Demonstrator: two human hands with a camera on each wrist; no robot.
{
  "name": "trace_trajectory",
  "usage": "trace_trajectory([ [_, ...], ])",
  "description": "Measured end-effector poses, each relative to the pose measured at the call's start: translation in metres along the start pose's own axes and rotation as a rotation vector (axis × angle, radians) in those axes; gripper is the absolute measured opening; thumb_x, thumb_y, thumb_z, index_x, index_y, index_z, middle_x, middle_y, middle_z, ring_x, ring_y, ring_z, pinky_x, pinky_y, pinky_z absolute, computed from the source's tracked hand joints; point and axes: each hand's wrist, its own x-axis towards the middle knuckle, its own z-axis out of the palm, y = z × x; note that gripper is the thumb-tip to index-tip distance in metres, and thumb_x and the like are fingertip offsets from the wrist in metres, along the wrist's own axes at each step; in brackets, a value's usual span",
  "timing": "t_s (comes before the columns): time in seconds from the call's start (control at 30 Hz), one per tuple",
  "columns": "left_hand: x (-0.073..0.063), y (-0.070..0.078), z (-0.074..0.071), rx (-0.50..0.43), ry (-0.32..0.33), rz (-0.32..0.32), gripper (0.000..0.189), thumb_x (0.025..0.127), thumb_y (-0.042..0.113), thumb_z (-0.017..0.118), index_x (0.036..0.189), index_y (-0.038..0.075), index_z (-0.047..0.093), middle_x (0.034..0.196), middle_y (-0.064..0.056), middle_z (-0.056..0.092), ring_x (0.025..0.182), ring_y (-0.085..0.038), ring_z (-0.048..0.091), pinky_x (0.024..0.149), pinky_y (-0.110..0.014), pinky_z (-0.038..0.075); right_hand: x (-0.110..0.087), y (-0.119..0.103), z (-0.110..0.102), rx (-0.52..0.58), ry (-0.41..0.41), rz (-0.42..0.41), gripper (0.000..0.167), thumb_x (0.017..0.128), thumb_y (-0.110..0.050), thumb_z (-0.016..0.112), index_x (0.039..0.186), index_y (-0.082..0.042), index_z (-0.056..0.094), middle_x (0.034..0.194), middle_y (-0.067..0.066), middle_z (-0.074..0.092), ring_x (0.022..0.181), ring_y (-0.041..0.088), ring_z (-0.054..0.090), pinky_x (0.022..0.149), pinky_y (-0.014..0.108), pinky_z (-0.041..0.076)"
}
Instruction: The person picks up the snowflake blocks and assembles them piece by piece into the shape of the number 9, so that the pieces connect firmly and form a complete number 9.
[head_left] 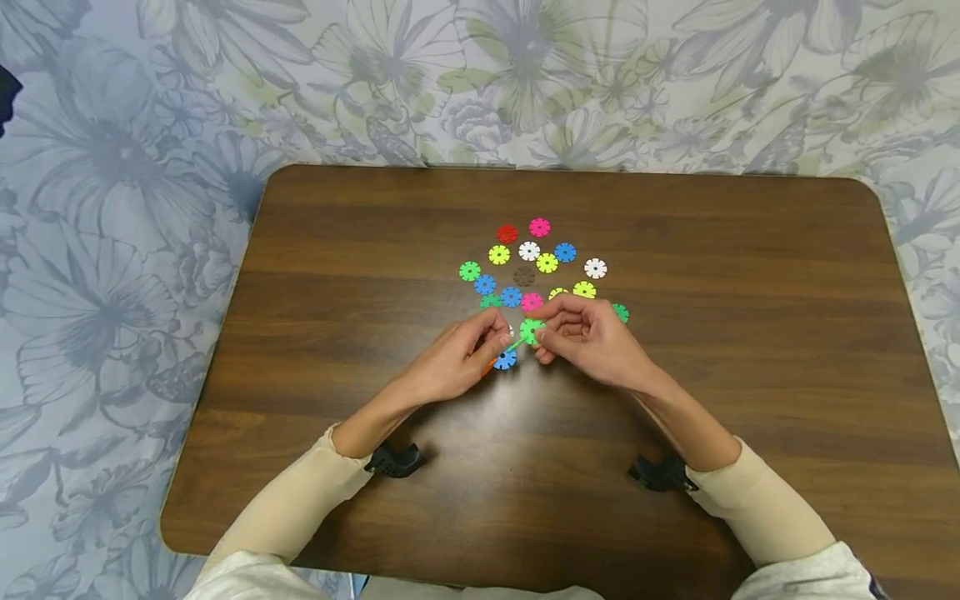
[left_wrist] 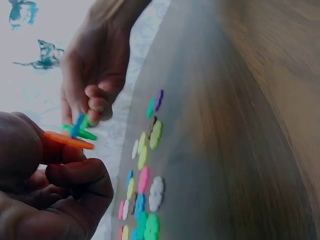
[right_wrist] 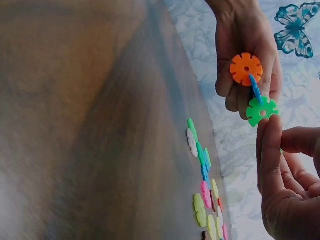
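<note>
Over the table my left hand point(head_left: 465, 354) pinches an orange notched disc point(right_wrist: 246, 69) between thumb and fingers. A blue notched disc point(right_wrist: 255, 88) slots edge-on into the orange one, and its other end meets a green disc point(right_wrist: 263, 111). From the other side my right hand point(head_left: 592, 337) pinches a light green disc point(head_left: 532, 331) by its edge. In the left wrist view this light green disc point(left_wrist: 85, 121) stands crosswise at the joined green disc point(left_wrist: 89, 134). Right fingertips point(right_wrist: 274, 121) cover part of where these two green pieces meet.
Beyond the hands, loose notched discs lie flat on the brown wooden table point(head_left: 750, 333), among them a red one point(head_left: 507, 233), a pink one point(head_left: 539, 227), a brown one point(head_left: 524, 276) and a white one point(head_left: 596, 268). Flower-patterned wall covering point(head_left: 480, 83) borders the table's far edge.
</note>
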Motion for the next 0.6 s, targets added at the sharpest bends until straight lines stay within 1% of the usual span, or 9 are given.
trace_trajectory([
  [0.1, 0.000, -0.002, -0.005, -0.010, 0.020, 0.004, 0.015, 0.106, 0.024, 0.054, 0.098, 0.013, 0.057, 0.068, 0.000, 0.051, 0.058, -0.012, 0.046, 0.056, -0.024, 0.036, 0.000, 0.002, 0.002, 0.028, 0.006, -0.027, 0.025, 0.094, -0.006, 0.071, 0.118, -0.005, 0.063, 0.089, 0.022, 0.071, 0.079, 0.046, 0.071, 0.077, 0.040, 0.063],
  [0.17, 0.000, -0.004, -0.008, -0.015, 0.030, 0.014, 0.016, 0.106, 0.026, 0.053, 0.099, 0.014, 0.059, 0.069, -0.001, 0.052, 0.059, -0.015, 0.048, 0.057, -0.025, 0.037, 0.001, 0.005, 0.004, 0.033, 0.018, -0.040, 0.026, 0.094, -0.006, 0.071, 0.118, -0.005, 0.062, 0.090, 0.023, 0.071, 0.079, 0.045, 0.072, 0.077, 0.041, 0.063],
  [0.27, -0.001, -0.008, -0.009, -0.025, 0.040, 0.017, 0.019, 0.108, 0.030, 0.049, 0.101, 0.016, 0.060, 0.070, -0.003, 0.052, 0.061, -0.018, 0.048, 0.058, -0.026, 0.038, 0.003, 0.008, 0.007, 0.029, 0.056, -0.038, 0.026, 0.094, -0.006, 0.071, 0.118, -0.003, 0.061, 0.089, 0.023, 0.071, 0.076, 0.041, 0.073, 0.075, 0.041, 0.063],
  [0.33, -0.003, -0.011, -0.009, -0.038, 0.047, 0.029, 0.019, 0.107, 0.033, 0.049, 0.105, 0.018, 0.060, 0.073, -0.004, 0.054, 0.063, -0.020, 0.050, 0.059, -0.027, 0.040, 0.004, 0.009, 0.008, 0.057, 0.097, -0.020, 0.028, 0.094, -0.005, 0.070, 0.119, -0.002, 0.059, 0.088, 0.025, 0.070, 0.075, 0.037, 0.074, 0.075, 0.042, 0.063],
  [0.43, -0.005, -0.012, -0.006, 0.009, 0.087, 0.083, 0.020, 0.104, 0.036, 0.057, 0.113, 0.019, 0.062, 0.080, -0.001, 0.055, 0.071, -0.017, 0.054, 0.064, -0.027, 0.045, 0.005, 0.009, 0.010, 0.141, 0.171, 0.002, 0.029, 0.094, -0.004, 0.069, 0.120, 0.001, 0.057, 0.089, 0.029, 0.069, 0.073, 0.031, 0.075, 0.073, 0.043, 0.063],
  [0.5, -0.005, -0.011, -0.003, 0.063, 0.135, 0.135, 0.020, 0.101, 0.034, 0.063, 0.115, 0.019, 0.064, 0.085, 0.002, 0.056, 0.076, -0.014, 0.055, 0.067, -0.028, 0.047, 0.006, 0.007, 0.012, 0.194, 0.204, 0.001, 0.029, 0.094, -0.002, 0.068, 0.121, 0.003, 0.057, 0.090, 0.032, 0.068, 0.073, 0.029, 0.075, 0.072, 0.043, 0.062],
  [0.57, -0.005, -0.010, -0.001, 0.128, 0.195, 0.175, 0.015, 0.100, 0.030, 0.065, 0.111, 0.020, 0.066, 0.088, 0.005, 0.054, 0.079, -0.012, 0.053, 0.069, -0.029, 0.048, 0.006, 0.006, 0.015, 0.214, 0.207, -0.007, 0.029, 0.095, -0.003, 0.068, 0.121, 0.003, 0.056, 0.092, 0.034, 0.067, 0.074, 0.031, 0.075, 0.072, 0.044, 0.062],
  [0.6, -0.004, -0.010, 0.000, 0.152, 0.220, 0.185, 0.011, 0.100, 0.029, 0.065, 0.107, 0.021, 0.066, 0.088, 0.006, 0.054, 0.079, -0.012, 0.053, 0.068, -0.029, 0.048, 0.006, 0.005, 0.016, 0.215, 0.201, -0.012, 0.029, 0.095, -0.003, 0.068, 0.121, 0.003, 0.056, 0.092, 0.035, 0.067, 0.075, 0.034, 0.075, 0.073, 0.044, 0.062],
])
